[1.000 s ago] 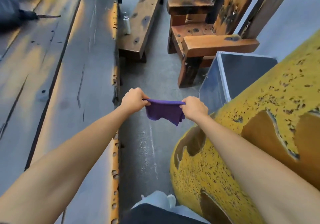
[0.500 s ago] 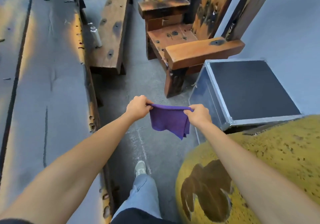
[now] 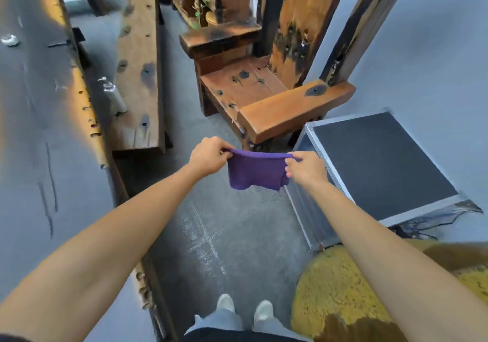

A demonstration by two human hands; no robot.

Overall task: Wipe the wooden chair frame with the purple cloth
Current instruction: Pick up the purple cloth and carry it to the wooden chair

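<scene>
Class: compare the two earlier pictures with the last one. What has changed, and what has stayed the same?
The view has advanced toward the wooden chair, now larger and nearer; the yellow object has slid down to the corner. Unchanged: left hand and right hand pinch the purple cloth stretched between them, clear of the chair.

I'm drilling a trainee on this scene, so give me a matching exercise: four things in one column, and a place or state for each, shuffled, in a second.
Things:
1. purple cloth
2. wooden chair
3. metal-edged case
4. white bottle

Places or states:
A. on the floor between the long table and the bench
B. stretched between the left hand and the right hand
C. just right of the right hand, dark top facing up
D. straight ahead, beyond the hands, not touched

Pairs: 1-B, 2-D, 3-C, 4-A
</scene>
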